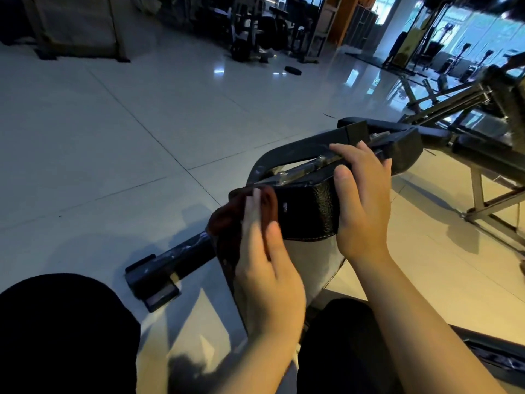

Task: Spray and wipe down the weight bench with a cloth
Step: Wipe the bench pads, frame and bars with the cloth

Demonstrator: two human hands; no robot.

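Seen from the person's own head, looking down and forward, two bare hands work at the near end of a black padded weight bench (308,207) in a gym. The left hand (265,265) presses a dark reddish-brown cloth (227,216) against the left corner of the pad's end; its fingers lie fairly straight over the cloth, thumb alongside, so this grip is flat and pressing rather than pinching. The cloth wraps the corner, bunched under and beyond the fingertips, partly blurred. Just to the right, the right hand (360,200) holds the pad's end, fingers curled over the top edge and thumb lying down the textured black face, a grip closed round the pad. The two hands are near each other but apart, with a bare strip of black vinyl between them. Beyond the fingers, the curved black metal frame (298,150) and bolts under the pad show. A black floor bar (170,264) of the bench runs out to the near left on the pale glossy tile floor (127,143), which lies open and wide to the left and far side. To the right stands another metal frame (480,194), close to the bench. The person's dark-clothed knees fill the near corners. Far off, dim exercise machines (255,32) and bright windows (468,32) line the room.
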